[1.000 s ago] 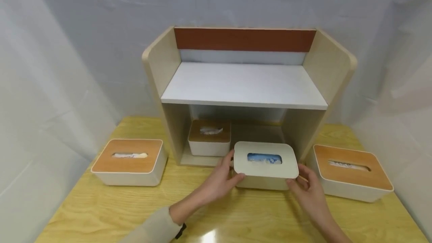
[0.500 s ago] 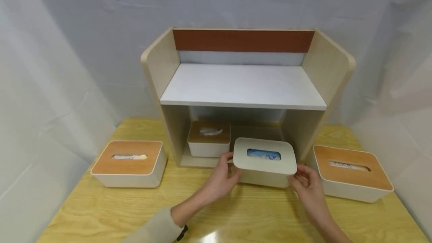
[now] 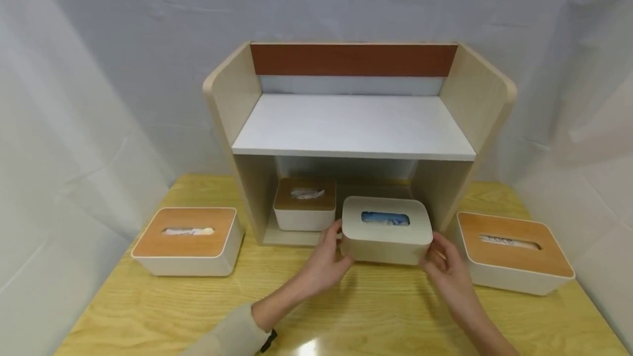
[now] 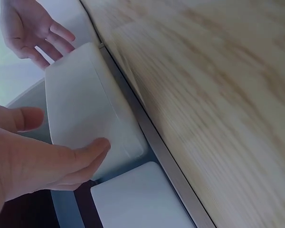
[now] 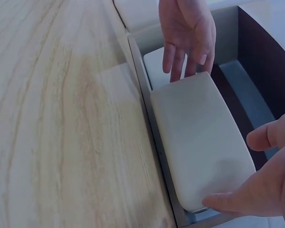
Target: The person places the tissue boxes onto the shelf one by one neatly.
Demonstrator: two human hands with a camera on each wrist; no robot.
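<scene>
A cream tissue box point(image 3: 386, 252) with a blue pack showing through its slot is at the front of the shelf's lower compartment, overlapping its front edge in the head view. My left hand point(image 3: 323, 265) holds the left end. At the opposite end my right hand point(image 3: 451, 278) grips the box, thumb toward the front. Both wrist views show the plain pale face of this tissue box point(image 4: 80, 102) between the two hands. Just left of it, inside the compartment, stands a smaller white tissue box point(image 3: 305, 220) with a brown wood lid.
The wooden shelf unit point(image 3: 353, 125) has a white upper board and side panels. White tissue boxes with orange-brown lids stand on the table at its left, the left box point(image 3: 185, 266), and right, the right box point(image 3: 519, 280). Pale sheeting point(image 3: 99, 98) hangs around the table.
Both hands have moved the cream tissue box a little away from me, toward the lower compartment. It was slightly turned half a second ago and now sits straighter. The other boxes stay put.
</scene>
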